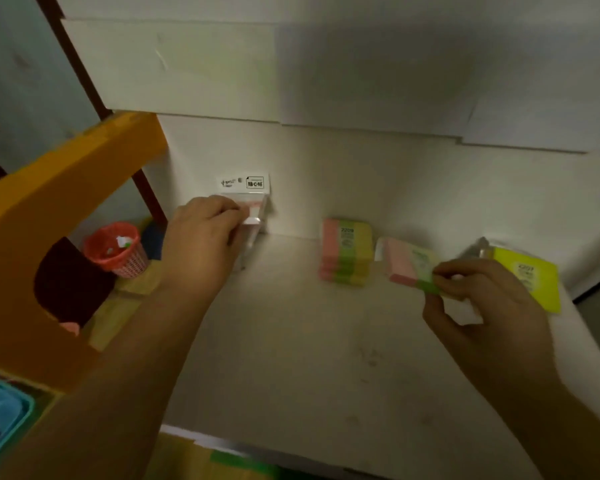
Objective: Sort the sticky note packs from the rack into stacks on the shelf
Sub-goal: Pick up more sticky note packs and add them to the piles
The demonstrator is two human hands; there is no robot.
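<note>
My left hand (201, 240) rests on a clear-wrapped white and pink sticky note pack (253, 207) that stands against the back wall of the white shelf (319, 358). My right hand (478, 299) pinches a pink, green and yellow pack (409, 263) by its near end, just above the shelf. A stack of pink, green and yellow packs (345, 252) sits mid-shelf to the left of it. A yellow pack (530, 275) lies at the far right, partly hidden by my right hand.
An orange rack (49, 209) stands at the left, with a blue tray (0, 414) at its foot. A red waste basket (116, 249) sits on the floor behind it. The shelf's right edge (589, 341) drops off close to the yellow pack.
</note>
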